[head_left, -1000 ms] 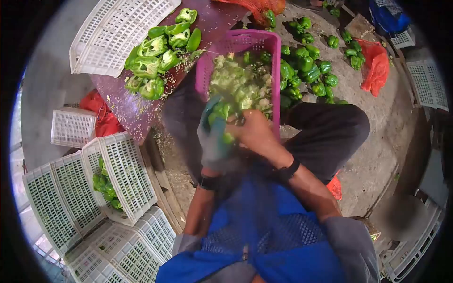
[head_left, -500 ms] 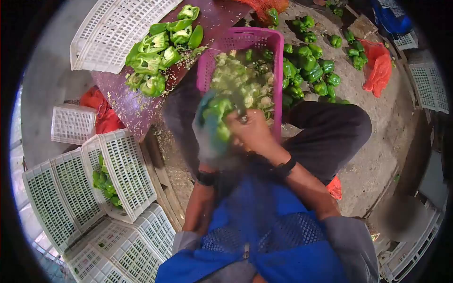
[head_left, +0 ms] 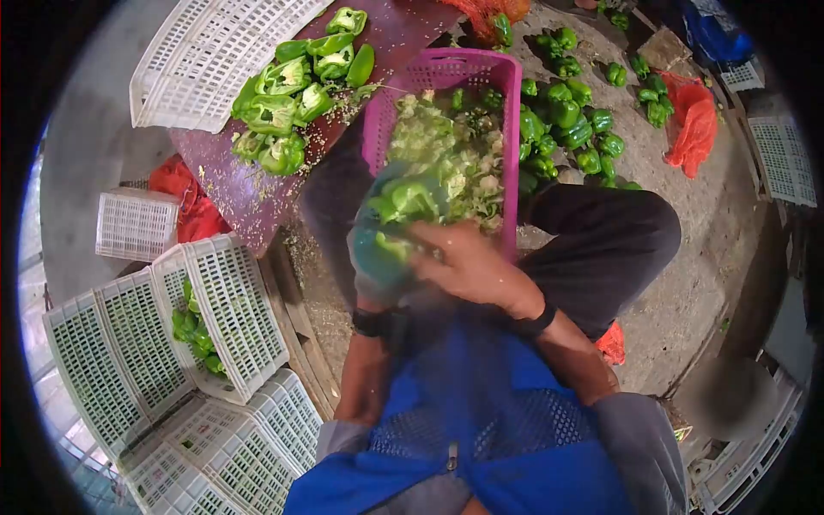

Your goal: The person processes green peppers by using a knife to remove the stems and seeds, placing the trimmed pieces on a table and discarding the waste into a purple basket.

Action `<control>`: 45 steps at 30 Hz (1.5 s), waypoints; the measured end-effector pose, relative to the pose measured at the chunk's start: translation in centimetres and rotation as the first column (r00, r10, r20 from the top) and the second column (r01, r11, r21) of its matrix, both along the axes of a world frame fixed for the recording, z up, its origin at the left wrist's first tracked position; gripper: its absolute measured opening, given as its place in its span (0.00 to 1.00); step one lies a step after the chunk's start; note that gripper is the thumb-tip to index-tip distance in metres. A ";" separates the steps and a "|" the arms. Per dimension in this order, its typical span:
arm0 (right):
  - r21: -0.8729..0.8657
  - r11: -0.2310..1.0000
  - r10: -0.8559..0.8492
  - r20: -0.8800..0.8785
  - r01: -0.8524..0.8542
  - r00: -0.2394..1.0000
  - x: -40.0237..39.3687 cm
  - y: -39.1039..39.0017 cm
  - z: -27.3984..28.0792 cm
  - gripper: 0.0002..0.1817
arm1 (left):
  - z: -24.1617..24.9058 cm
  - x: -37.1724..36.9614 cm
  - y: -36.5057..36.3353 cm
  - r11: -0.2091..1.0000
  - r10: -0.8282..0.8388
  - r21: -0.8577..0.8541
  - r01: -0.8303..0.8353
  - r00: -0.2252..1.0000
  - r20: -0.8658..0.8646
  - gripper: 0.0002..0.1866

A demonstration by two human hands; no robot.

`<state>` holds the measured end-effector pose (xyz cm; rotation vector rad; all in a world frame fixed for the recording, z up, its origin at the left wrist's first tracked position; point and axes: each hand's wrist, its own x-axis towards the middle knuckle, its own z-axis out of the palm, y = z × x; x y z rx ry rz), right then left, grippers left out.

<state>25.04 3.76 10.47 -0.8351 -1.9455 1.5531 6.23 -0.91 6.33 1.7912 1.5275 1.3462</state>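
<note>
My left hand (head_left: 371,257), in a teal and grey glove, is closed around a cut green bell pepper (head_left: 408,199). Pale flesh shows on the pepper, and a smaller green part lies lower in the palm. My right hand (head_left: 472,262) is bare and blurred, its fingers bent in against the pepper's right side; whatever they grip is hidden. Just beyond both hands stands a pink plastic basket (head_left: 512,146), between my legs. Inside it lie pale pepper cores and seedy scraps (head_left: 446,154).
Halved peppers (head_left: 283,99) lie on a seed-strewn maroon board (head_left: 215,172), beside a white crate (head_left: 202,64). Whole peppers (head_left: 571,129) and a red net bag (head_left: 687,129) rest on the floor at right. White crates (head_left: 227,318), one holding peppers, stand at lower left.
My right hand has turned and shifted slightly right and down. The dark object seen by its fingers earlier no longer shows clearly. The pepper's opened inside now faces up more.
</note>
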 end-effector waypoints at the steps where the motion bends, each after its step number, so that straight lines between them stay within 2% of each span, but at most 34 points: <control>1: -0.012 1.000 -0.006 0.006 0.006 1.000 -0.1 0.0 -0.2 0.20 | 0.0 0.1 0.0 1.000 0.002 -0.011 -0.001 1.000 0.016 0.29; 4: -0.003 1.000 0.029 0.064 -0.028 0.998 0.0 0.2 -0.2 0.18 | -0.1 0.6 -0.1 0.999 0.020 -0.041 -0.017 0.997 0.075 0.28; 7: -0.137 0.987 -0.107 -0.130 0.089 0.986 -0.6 -0.5 -1.4 0.11 | 0.0 1.1 0.1 0.996 0.046 -0.085 -0.032 0.984 0.171 0.27; 8: -0.294 0.950 -0.145 -0.127 0.103 0.981 -0.5 -0.7 -1.5 0.11 | 0.0 1.3 0.1 0.993 0.063 -0.109 -0.040 0.975 0.215 0.27; 10: -0.586 0.802 -0.215 -0.107 0.114 0.971 -0.6 -0.8 -1.2 0.12 | 0.2 1.6 0.2 0.986 0.105 -0.160 -0.054 0.938 0.331 0.27; 14: -0.701 0.708 -0.352 -0.247 0.084 0.903 0.1 -1.1 -2.0 0.10 | 0.6 2.1 1.1 0.968 0.202 -0.242 -0.070 0.788 0.581 0.26; 17: -0.782 0.619 -0.141 -0.200 -0.071 0.970 2.7 0.8 -0.7 0.07 | 1.4 2.1 1.7 0.963 0.230 -0.263 -0.062 0.698 0.678 0.25; 20: -0.575 0.808 -0.237 -0.115 0.130 0.965 1.6 0.1 -0.7 0.07 | 1.9 2.0 2.3 0.963 0.217 -0.269 -0.015 0.635 0.741 0.24; 21: -0.276 0.922 -0.313 -0.114 0.273 0.943 0.6 0.0 -1.1 0.11 | 1.9 2.1 2.5 0.965 0.197 -0.262 0.008 0.638 0.744 0.24; 23: -0.076 0.908 -0.419 -0.093 0.413 0.903 -0.4 -0.2 -1.2 0.13 | 1.6 2.4 2.6 0.972 0.145 -0.233 0.035 0.690 0.709 0.23; 24: 0.028 0.880 -0.470 -0.093 0.474 0.878 -0.9 0.0 -1.0 0.14 | 1.2 2.5 2.4 0.991 0.081 -0.135 -0.021 0.884 0.461 0.23; 26: 0.229 0.841 -0.498 -0.028 0.490 0.867 -1.6 0.4 -1.0 0.14 | 0.9 2.4 2.0 0.973 0.082 -0.227 0.032 0.878 0.472 0.26; 28: 0.372 0.789 -0.525 -0.003 0.489 0.851 -2.0 0.9 -1.1 0.13 | 1.9 2.1 1.6 0.962 0.051 -0.271 0.029 0.958 0.282 0.30; 31: 0.379 0.837 -0.474 0.140 0.395 0.869 -2.1 1.4 -1.8 0.09 | 0.6 3.2 1.3 0.990 0.043 -0.141 -0.023 0.990 0.135 0.33; 34: 0.352 0.864 -0.443 0.188 0.361 0.877 -1.9 1.6 -3.6 0.06 | -0.6 3.3 1.2 0.995 0.030 -0.095 -0.029 1.000 0.009 0.35; 37: 0.448 0.780 -0.549 0.153 0.438 0.822 -2.1 2.0 -5.6 0.05 | -1.2 3.4 1.1 0.996 0.056 -0.065 -0.061 0.995 -0.078 0.35; 40: -0.011 0.778 -0.625 0.082 0.628 0.776 -1.4 2.6 -6.5 0.08 | -0.3 3.7 0.9 0.977 0.113 -0.181 -0.111 0.994 -0.003 0.36; 42: -0.279 0.676 -0.701 0.042 0.682 0.712 0.0 3.3 -6.5 0.11 | 1.0 3.6 1.1 0.920 0.140 -0.385 -0.075 0.980 0.142 0.32; 43: -0.404 0.608 -0.738 0.027 0.683 0.674 0.8 3.8 -6.2 0.12 | 1.3 3.4 1.3 0.904 0.158 -0.426 -0.042 0.957 0.243 0.31; 45: -0.503 0.642 -0.665 0.012 0.579 0.747 2.3 4.0 -4.9 0.14 | 1.7 3.1 1.6 0.895 0.205 -0.445 0.024 0.864 0.459 0.29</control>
